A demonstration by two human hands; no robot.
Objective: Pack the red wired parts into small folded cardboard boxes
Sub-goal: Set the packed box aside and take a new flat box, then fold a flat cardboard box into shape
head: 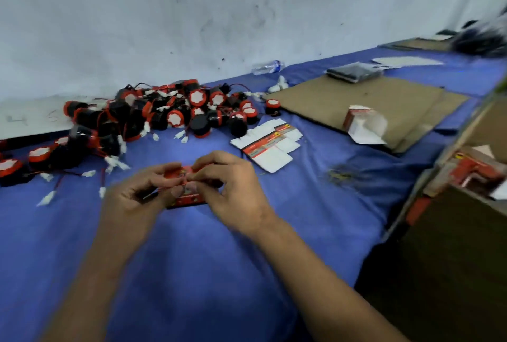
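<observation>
2 hands meet near the middle of the blue cloth (pixel 192 259): the left hand (pixel 137 193) and the right hand (pixel 233 185) both curl their fingers round a small red box (pixel 186 196), pinching it from either side just above the cloth. Motion blur hides whether its flaps are folded or what lies inside. Far and left of the hands, a pile of red wired parts (pixel 164 111) sprawls along the foot of the pale wall (pixel 192 12), black bodies with red rims and white faces, their thin wires ending in white plugs that trail toward the near side. Just right of the pile lies a short stack of flat unfolded boxes (pixel 269 144), white with red bands. Farther right, a brown cardboard sheet (pixel 370 100) carries 1 half-opened box (pixel 362 125), white flaps spread, its contents not visible. At the right edge stands a large brown carton (pixel 452 232), and red packed boxes (pixel 472 171) show in its open top. A clear plastic bottle (pixel 267 67) lies on its side against the wall, and a dark flat packet (pixel 354 73) rests at the far end of the sheet.
</observation>
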